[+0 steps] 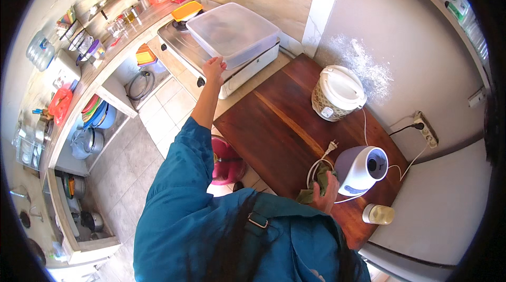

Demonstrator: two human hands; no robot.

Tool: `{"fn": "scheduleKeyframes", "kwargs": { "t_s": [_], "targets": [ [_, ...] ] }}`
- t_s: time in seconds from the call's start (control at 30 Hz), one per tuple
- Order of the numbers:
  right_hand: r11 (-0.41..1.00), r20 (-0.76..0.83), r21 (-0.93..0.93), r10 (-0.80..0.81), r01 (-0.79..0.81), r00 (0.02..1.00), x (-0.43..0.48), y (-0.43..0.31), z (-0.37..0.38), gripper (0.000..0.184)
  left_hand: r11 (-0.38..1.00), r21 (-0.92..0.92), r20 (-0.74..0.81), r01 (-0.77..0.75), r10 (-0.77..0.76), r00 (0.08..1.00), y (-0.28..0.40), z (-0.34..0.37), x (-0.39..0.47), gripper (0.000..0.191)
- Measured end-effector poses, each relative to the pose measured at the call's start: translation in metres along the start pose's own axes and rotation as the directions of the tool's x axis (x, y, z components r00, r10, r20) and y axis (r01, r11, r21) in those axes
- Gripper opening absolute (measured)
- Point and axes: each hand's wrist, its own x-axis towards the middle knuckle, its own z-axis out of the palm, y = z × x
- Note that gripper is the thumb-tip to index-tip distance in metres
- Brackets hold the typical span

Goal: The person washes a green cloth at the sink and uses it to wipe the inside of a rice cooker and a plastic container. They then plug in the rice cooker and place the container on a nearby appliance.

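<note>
My left hand (214, 69) touches the near corner of a large translucent plastic container with a lid (237, 31), its fingers at the rim. The container rests on a gas stove (253, 62). At the lower right, my right hand (326, 192) is on a dark green cloth (322, 177) on the wooden table (272, 124). Beside that hand stand a white and purple appliance base (361, 169) and a coiled white cord with a plug (331, 147). A jar with a pale yellow content (378, 214) is near the table edge.
A rice cooker (338, 93) stands by the wall, with a power strip (427, 129) to its right. A red gas cylinder (227, 161) is beneath the table's left edge. An orange-lidded container (187, 11) sits behind the stove's left part. Shelves and a counter (99, 72) curve along the left.
</note>
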Motion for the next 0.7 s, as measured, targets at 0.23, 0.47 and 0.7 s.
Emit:
{"fn": "scheduleKeyframes", "kwargs": {
  "t_s": [0.23,0.47,0.7],
  "targets": [
    [0.995,-0.067,0.094,-0.039,0.045,0.997,0.041,-0.065,0.049,0.046,0.999,0.033,0.041,0.042,-0.043,0.998,0.006,-0.003,0.025,0.016],
    [0.972,-0.083,0.219,-0.069,0.086,0.994,0.071,-0.117,0.087,0.046,0.992,0.065,-0.029,0.106,-0.104,0.994,0.014,0.01,0.033,0.018],
    [0.942,-0.093,0.318,-0.086,0.112,0.992,0.179,-0.117,0.112,0.035,0.991,0.041,0.05,0.124,-0.126,0.991,0.006,0.001,0.037,0.024]
  ]
}}
